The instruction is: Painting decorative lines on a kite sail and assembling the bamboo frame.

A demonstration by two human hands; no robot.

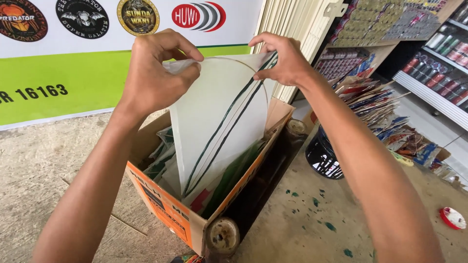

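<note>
left hand (pixel 156 73): raised, fingers pinched shut | right hand (pixel 282 61): raised, fingers pinched | forearms outstretched

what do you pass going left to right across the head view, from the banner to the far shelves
banner → left hand → white kite → right hand → black bucket → stack of kites → shelves → red lid

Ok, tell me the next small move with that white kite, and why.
Probably lift it straight up. Both the left hand and right hand pinch the top edge of the white kite, while its lower tip sits inside the cardboard box among other kites.
</note>
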